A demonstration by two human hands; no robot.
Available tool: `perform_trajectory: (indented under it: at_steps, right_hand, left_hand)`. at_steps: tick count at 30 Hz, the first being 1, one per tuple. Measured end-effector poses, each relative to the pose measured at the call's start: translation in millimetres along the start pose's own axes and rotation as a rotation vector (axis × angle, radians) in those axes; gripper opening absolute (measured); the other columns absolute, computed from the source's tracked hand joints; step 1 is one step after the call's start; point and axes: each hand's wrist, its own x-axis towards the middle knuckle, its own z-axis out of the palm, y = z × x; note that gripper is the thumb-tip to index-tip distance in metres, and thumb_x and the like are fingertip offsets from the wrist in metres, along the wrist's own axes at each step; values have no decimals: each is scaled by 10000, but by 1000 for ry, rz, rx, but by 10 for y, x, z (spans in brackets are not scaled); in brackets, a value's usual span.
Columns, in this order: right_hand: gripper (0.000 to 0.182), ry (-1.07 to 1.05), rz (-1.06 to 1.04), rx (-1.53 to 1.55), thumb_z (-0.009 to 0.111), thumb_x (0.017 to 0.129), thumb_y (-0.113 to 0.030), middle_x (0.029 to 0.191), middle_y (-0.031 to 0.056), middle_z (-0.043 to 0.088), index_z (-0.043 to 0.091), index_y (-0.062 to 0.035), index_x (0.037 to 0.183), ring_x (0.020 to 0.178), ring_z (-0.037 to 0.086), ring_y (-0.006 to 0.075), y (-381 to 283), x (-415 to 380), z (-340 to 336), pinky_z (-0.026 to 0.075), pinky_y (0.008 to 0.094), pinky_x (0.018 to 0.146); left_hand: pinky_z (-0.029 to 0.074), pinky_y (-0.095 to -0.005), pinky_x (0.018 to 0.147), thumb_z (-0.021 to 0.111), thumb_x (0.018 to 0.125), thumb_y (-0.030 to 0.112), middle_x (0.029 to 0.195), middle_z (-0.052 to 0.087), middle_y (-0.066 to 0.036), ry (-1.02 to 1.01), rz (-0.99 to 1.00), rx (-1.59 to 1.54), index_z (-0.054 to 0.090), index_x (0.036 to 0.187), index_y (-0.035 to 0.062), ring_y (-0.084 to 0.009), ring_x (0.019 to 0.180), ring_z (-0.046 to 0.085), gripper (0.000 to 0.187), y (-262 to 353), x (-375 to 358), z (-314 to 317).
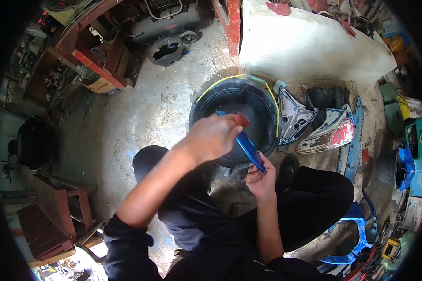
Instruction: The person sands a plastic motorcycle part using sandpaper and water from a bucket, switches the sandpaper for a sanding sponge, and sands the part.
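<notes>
Over a round black tub point(195, 108), a narrow glossy blue plastic panel point(249, 149) is held at a slant. My right hand point(262, 177) grips its lower end, fingers curled round the edge. My left hand point(213, 136) is closed on a small red-brown piece that looks like sandpaper point(242, 120), pressed against the panel's upper part. The back of that hand hides some of the panel. Dark water seems to lie in the tub.
Right of the tub lie a grey-and-white patchy panel point(296, 117), a sanded red-and-white fairing point(330, 135) and a long blue strip point(353, 140). A blue frame point(356, 239) is at lower right. A wooden bench point(49, 220) stands left, a red metal frame point(96, 68) behind.
</notes>
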Motion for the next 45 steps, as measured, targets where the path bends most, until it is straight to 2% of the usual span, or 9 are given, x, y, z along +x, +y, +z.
perform_trajectory:
  at_steps: [3,7,13,17,24,29,31,41,45]
  right_hand:
    - [227,21,24,-5,513,1031,-209,828,124,754,687,-64,1011,620,728,198,-44,22,-77,579,275,482]
    - [234,-83,-3,40,510,1032,-209,870,139,760,684,-53,1022,634,735,206,-115,-51,-101,585,277,481]
    - [351,-10,-13,17,468,1054,-262,790,146,728,697,-1,1005,669,739,216,-91,-3,-110,588,277,508]
    - [324,-22,-29,21,476,1050,-251,792,137,732,692,-13,1007,650,732,214,-80,110,-115,589,282,508]
    - [145,97,-114,-80,564,1003,-164,825,80,755,676,-76,1029,572,697,180,-2,90,-9,582,282,486]
    - [205,145,-174,-100,529,1023,-190,804,113,751,678,-48,1015,603,713,192,5,128,1,596,298,501]
    - [191,167,-196,-105,537,1019,-184,785,102,748,677,-54,1014,603,712,186,20,96,34,596,296,502]
    - [139,161,-290,-167,592,994,-153,965,75,754,667,-58,1063,775,729,155,41,61,-23,603,277,598]
    - [134,175,-332,-256,587,1002,-139,936,69,758,659,-36,1048,739,737,154,112,66,76,609,270,569]
  left_hand:
    - [520,-487,851,514,988,247,921,701,-225,184,104,-39,703,1043,45,-423,941,665,282,-144,122,136]
    - [456,-402,712,491,1042,358,761,624,-157,-436,-71,-152,691,1089,-7,-252,731,585,420,-194,471,-266]
    - [465,-396,733,495,1043,351,797,645,-147,-514,-166,-159,690,1099,-9,-244,773,601,412,-284,476,-226]
    - [505,-465,864,530,1015,209,1023,678,-226,-20,129,-90,702,1117,37,-434,967,638,264,-368,240,167]
    - [543,-484,757,541,1005,191,937,702,-162,174,-87,75,713,1048,64,-422,866,668,218,-212,27,77]
    - [556,-480,694,540,1004,191,931,704,-189,-50,229,-142,716,1036,56,-404,786,682,224,-287,-10,389]
    - [551,-504,745,518,1002,231,876,706,-198,129,-43,61,701,1059,72,-442,823,676,249,-239,42,266]
    - [527,-479,715,548,1018,235,872,682,-215,171,-158,220,682,957,11,-434,806,661,268,-356,7,385]
    - [566,-470,658,556,1005,222,877,710,-185,70,333,-165,713,963,47,-386,719,685,239,-440,-67,607]
